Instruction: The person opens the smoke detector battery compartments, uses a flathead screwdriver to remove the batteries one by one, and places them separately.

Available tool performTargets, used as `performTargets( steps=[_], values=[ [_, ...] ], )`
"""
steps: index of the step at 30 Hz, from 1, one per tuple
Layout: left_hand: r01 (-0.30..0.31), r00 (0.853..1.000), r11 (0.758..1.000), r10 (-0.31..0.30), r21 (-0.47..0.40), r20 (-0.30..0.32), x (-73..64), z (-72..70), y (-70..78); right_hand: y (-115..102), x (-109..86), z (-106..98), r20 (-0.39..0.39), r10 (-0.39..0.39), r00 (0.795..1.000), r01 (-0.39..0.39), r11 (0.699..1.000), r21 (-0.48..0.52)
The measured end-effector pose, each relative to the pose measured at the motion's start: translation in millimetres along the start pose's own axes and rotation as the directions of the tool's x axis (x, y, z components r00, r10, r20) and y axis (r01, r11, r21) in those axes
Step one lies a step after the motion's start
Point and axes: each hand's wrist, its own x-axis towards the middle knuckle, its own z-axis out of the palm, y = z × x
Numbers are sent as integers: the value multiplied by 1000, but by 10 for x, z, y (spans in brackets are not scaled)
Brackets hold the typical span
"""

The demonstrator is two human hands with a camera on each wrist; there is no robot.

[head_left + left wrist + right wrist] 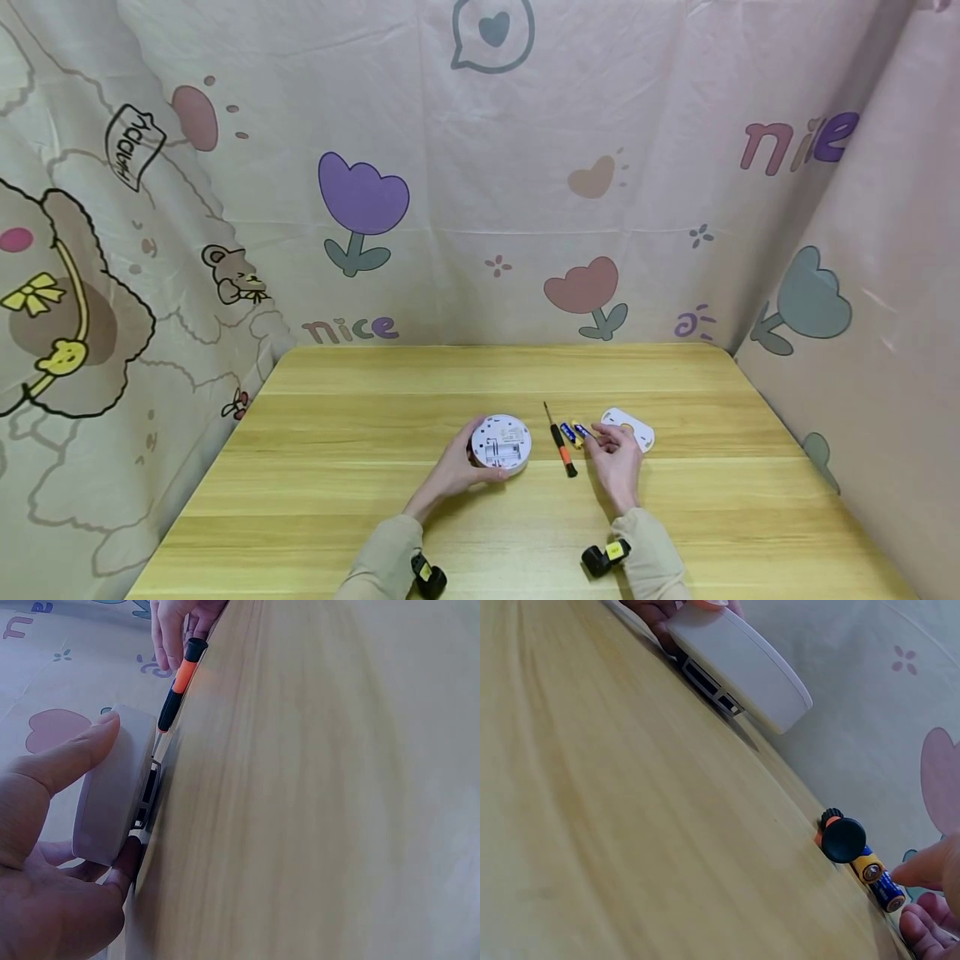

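Observation:
My left hand (pixel 457 463) grips a round white device (pixel 512 432) by its edge, tilted up off the table. An open battery compartment shows on the face toward the head camera; the left wrist view shows the device edge-on, thumb on one side and fingers on the other. To its right, my right hand (pixel 618 465) pinches the end of a blue-and-yellow battery (pixel 888 892) between thumb and fingers. A second battery (pixel 568 434) lies alongside it. Left of the batteries is a black-and-orange screwdriver (pixel 563 450), its thin shaft pointing away.
Behind my right hand lies a white rounded plate (pixel 642 435), partly covered by the fingers. Everything rests on a wooden table (pixel 360 417). A printed curtain (pixel 480 183) hangs behind the table and along both sides.

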Motion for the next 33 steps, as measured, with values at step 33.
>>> performTargets(
  steps=[33],
  values=[
    [-17, 1000, 1000, 17, -16, 9, -5, -5, 5, -656, -291, 244, 490, -103, 866, -34, 964, 262]
  ],
)
